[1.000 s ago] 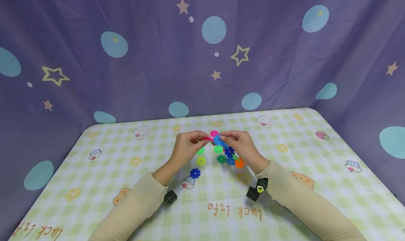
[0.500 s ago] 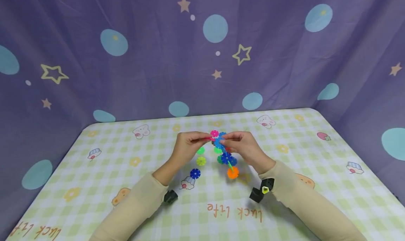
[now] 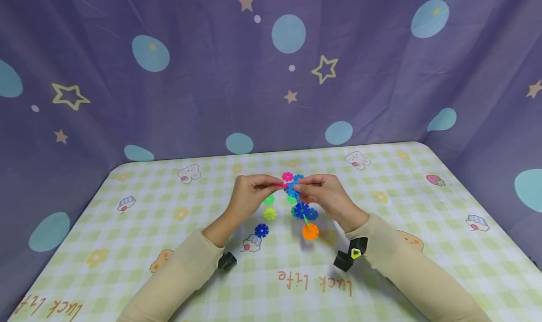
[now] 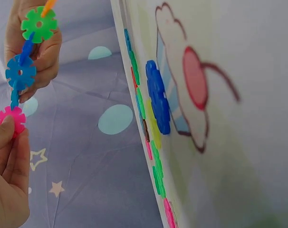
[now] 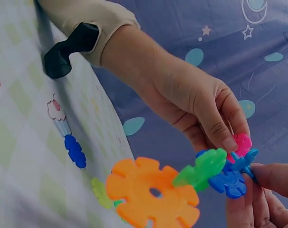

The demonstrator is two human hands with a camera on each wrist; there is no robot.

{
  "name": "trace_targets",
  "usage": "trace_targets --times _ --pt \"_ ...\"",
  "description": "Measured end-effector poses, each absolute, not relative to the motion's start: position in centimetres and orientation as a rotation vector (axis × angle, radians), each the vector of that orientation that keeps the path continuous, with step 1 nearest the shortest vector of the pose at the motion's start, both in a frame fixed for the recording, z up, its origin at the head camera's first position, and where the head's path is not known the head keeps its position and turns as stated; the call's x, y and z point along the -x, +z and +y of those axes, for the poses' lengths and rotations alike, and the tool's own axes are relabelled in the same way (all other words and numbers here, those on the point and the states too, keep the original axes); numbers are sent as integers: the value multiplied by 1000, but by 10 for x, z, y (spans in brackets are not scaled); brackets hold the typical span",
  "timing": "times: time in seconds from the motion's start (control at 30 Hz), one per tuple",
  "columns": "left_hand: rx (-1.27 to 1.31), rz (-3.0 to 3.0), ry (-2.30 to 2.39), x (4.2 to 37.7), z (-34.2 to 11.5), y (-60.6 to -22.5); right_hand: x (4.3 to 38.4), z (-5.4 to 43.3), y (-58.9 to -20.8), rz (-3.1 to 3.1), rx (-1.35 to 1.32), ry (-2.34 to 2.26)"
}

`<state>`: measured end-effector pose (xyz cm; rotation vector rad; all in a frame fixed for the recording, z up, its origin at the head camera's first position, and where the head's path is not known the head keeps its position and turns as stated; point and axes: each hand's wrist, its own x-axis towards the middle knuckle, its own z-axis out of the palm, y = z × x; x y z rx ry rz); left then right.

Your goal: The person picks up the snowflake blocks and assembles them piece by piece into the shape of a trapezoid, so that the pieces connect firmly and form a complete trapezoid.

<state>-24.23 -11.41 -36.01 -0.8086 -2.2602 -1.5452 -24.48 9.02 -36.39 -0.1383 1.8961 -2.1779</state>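
Observation:
In the head view, my left hand [image 3: 247, 195] and right hand [image 3: 330, 195] meet above the middle of the table. Thumb and fingers of the left pinch a pink notched plastic disc [image 4: 11, 118]. My right hand pinches a blue disc of the same chain, partly covered by its fingers. Slotted together, the chain runs from pink through a light blue disc [image 4: 20, 72] and a dark blue disc [image 3: 302, 210] to a green disc [image 5: 203, 169] and an orange disc [image 5: 153, 192] at its free end. The pink disc touches the neighbouring blue one; how deeply they interlock cannot be told.
Loose discs lie on the checked tablecloth [image 3: 211, 284]: a dark blue one [image 3: 261, 230], a yellow one [image 3: 269, 213], a green one [image 3: 268, 199] and several behind the hands, including a pink one [image 3: 287, 176]. A purple curtain [image 3: 203, 101] hangs behind the table.
The chain's orange end has swung left and toward me, now hanging lower in the head view. My right hand has shifted slightly right; the left keeps its pinch on the pink disc.

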Motion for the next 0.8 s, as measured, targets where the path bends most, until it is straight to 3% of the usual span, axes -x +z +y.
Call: trace_targets --times 0.5,0.8 --pt "1002 -2136 -1498 248 -113 -373 242 94 -361 1977 217 -2069" --pt "903 -2221 -1655 244 -111 -372 238 97 -360 2042 327 -2038"
